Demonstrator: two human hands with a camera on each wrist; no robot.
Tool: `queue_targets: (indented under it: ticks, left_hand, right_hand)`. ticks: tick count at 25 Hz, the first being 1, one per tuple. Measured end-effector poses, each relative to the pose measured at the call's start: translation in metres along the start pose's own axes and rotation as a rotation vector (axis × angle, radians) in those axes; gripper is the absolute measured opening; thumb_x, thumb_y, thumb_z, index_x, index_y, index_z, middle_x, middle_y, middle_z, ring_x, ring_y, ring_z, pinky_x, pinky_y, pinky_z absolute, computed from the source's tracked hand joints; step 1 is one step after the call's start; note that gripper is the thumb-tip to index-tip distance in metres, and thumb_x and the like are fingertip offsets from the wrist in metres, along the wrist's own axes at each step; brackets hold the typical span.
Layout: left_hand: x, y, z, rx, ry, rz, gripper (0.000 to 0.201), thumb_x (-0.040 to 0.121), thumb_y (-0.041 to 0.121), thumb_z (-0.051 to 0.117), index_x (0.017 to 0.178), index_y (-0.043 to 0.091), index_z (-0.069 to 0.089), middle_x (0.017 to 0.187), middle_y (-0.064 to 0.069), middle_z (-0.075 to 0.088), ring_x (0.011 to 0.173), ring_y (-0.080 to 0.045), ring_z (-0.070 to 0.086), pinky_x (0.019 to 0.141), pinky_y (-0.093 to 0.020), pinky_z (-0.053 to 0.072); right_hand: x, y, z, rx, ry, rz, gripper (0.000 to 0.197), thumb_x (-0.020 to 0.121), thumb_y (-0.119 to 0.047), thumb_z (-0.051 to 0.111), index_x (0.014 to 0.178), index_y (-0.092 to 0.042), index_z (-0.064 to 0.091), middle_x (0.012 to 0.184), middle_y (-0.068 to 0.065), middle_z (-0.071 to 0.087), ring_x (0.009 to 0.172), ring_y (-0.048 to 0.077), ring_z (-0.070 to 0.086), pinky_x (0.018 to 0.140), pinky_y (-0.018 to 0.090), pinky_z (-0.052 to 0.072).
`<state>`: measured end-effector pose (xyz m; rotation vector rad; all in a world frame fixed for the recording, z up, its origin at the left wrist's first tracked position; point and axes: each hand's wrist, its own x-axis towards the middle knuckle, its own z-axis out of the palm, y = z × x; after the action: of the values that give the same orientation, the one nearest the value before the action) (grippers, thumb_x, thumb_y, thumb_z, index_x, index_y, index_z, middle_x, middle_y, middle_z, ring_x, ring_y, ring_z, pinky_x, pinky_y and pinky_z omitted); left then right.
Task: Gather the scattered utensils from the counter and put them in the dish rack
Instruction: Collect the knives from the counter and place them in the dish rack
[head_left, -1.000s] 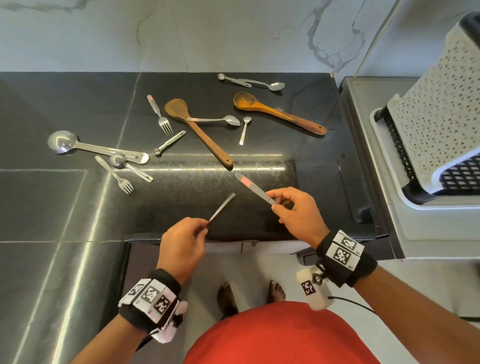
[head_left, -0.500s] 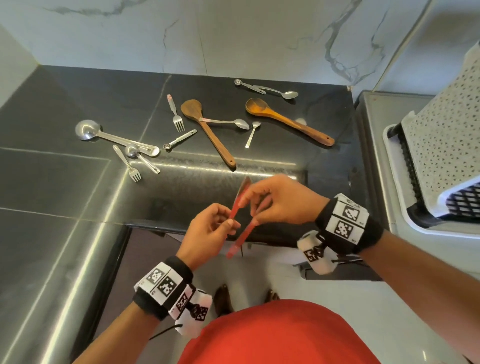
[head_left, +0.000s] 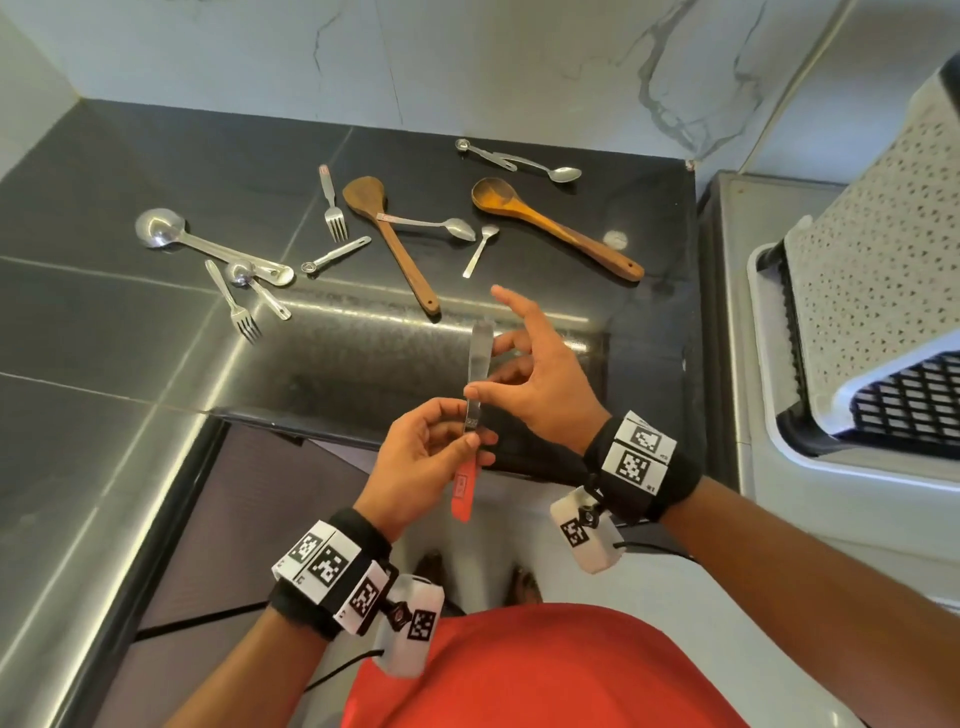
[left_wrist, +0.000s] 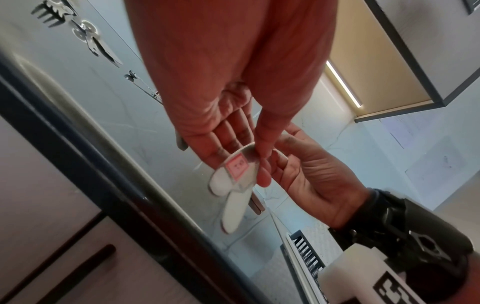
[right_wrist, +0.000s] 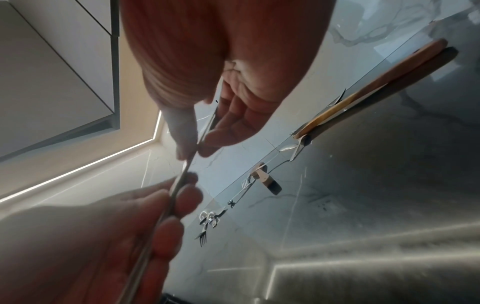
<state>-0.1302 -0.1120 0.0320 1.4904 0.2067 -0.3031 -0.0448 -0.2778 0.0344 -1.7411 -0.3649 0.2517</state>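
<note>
Two steel table knives (head_left: 479, 358) stand upright together in front of me, above the counter's front edge. My left hand (head_left: 470, 441) pinches their handles, whose red-labelled ends (left_wrist: 236, 166) stick out below the fingers. My right hand (head_left: 485, 387) pinches the blades between thumb and a finger, with the index finger sticking out straight. In the right wrist view the knives (right_wrist: 182, 181) show edge-on between both hands. On the black counter (head_left: 156, 156) lie two wooden spoons (head_left: 395, 234) (head_left: 550, 223), forks (head_left: 332, 208), spoons and measuring spoons (head_left: 208, 244). The dish rack (head_left: 909, 405) sits at the right.
The rack has a white perforated cover (head_left: 883, 234) and stands in a white tray (head_left: 763, 332) on a steel surface beside the counter. A marble wall (head_left: 467, 62) runs behind. Below the counter edge are drawer fronts (left_wrist: 52, 257) and my feet.
Each hand held one knife apart a second ago. The hands came together, and both knives now stand as one bundle in the left hand's grip, with the right hand at the blades.
</note>
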Motion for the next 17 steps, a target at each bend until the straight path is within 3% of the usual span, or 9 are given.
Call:
queue_targets:
  ticks: [2,5,7,9,13,15,17]
  left_hand:
    - [0.004,0.002,0.006,-0.014,-0.019,-0.009,0.028,0.093,-0.007,0.057,0.120,0.000,0.057,0.102,-0.024,0.074,0.083,-0.026,0.076,0.075,-0.035,0.062]
    - [0.013,0.009,0.015,-0.008,-0.044,0.022,0.030,0.092,-0.011,0.056,0.118,0.002,0.060,0.102,-0.026,0.073,0.086,-0.029,0.075,0.077,-0.037,0.061]
    - [0.022,0.015,0.022,0.031,-0.065,0.065,0.032,0.091,-0.013,0.056,0.118,0.002,0.061,0.103,-0.026,0.073,0.091,-0.029,0.075,0.078,-0.035,0.061]
    - [0.031,0.024,0.028,0.058,-0.103,0.093,0.032,0.090,-0.014,0.056,0.118,0.002,0.062,0.102,-0.026,0.073,0.094,-0.029,0.075,0.080,-0.033,0.061]
    - [0.051,0.044,0.047,0.126,-0.188,0.212,0.032,0.090,-0.009,0.060,0.113,0.012,0.065,0.100,-0.016,0.076,0.096,-0.026,0.074,0.088,-0.036,0.059]
    - [0.060,0.059,0.059,0.210,-0.189,0.339,0.030,0.089,-0.004,0.064,0.110,0.017,0.067,0.101,-0.003,0.077,0.097,-0.013,0.074,0.087,-0.026,0.058]
    - [0.072,0.073,0.072,0.276,-0.170,0.456,0.020,0.089,0.002,0.067,0.102,0.016,0.071,0.096,0.001,0.076,0.091,-0.008,0.073,0.081,-0.022,0.057]
  right_hand:
    - [-0.007,0.006,-0.001,-0.063,0.032,0.011,0.089,0.082,-0.017,0.080,0.154,-0.027,0.029,0.113,0.005,0.071,0.085,0.015,0.075,0.081,0.034,0.062]
    - [-0.018,0.006,-0.002,-0.007,0.061,0.047,0.067,0.090,-0.018,0.072,0.150,-0.015,0.041,0.104,0.003,0.077,0.084,0.011,0.076,0.073,0.026,0.060]
    - [-0.021,0.004,-0.007,0.069,0.116,0.068,0.039,0.092,-0.015,0.070,0.130,-0.010,0.062,0.097,0.005,0.079,0.085,0.014,0.076,0.075,0.027,0.060]
    - [-0.023,0.001,-0.014,0.139,0.201,0.103,0.022,0.093,-0.015,0.069,0.112,-0.005,0.071,0.094,0.007,0.079,0.085,0.017,0.077,0.076,0.031,0.060]
    - [-0.025,-0.025,-0.027,0.187,0.386,0.114,0.014,0.096,-0.010,0.063,0.106,-0.002,0.070,0.088,0.009,0.076,0.071,0.009,0.073,0.063,0.021,0.058]
    - [-0.022,-0.043,-0.043,0.199,0.515,0.047,0.013,0.098,-0.008,0.059,0.106,-0.006,0.068,0.091,0.009,0.075,0.081,0.009,0.073,0.073,0.021,0.058]
    - [-0.020,-0.063,-0.074,0.219,0.674,-0.030,0.012,0.100,-0.011,0.055,0.104,-0.013,0.066,0.091,0.010,0.074,0.089,0.015,0.072,0.080,0.027,0.057]
